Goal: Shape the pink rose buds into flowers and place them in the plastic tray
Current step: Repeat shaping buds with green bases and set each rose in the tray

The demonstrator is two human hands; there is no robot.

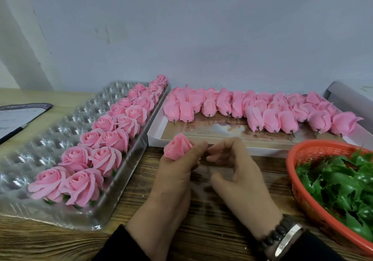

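My left hand (176, 172) grips a pink rose bud (177, 146) from below, its tip pointing up and left. My right hand (234, 166) is just right of it, fingers curled, with the fingertips meeting the left hand's fingertips at the bud's base; whether it pinches anything is unclear. A clear plastic tray (44, 137) lies at the left with two rows of opened pink roses (101, 141) along its right side. Several closed pink buds (262, 109) lie in a white-rimmed flat box (212, 131) behind my hands.
An orange mesh basket (302, 180) full of green plastic leaves (343, 184) stands at the right. A dark clipboard with paper and a pen (18, 117) lies at the far left. The wooden tabletop (201, 220) meets a grey wall behind.
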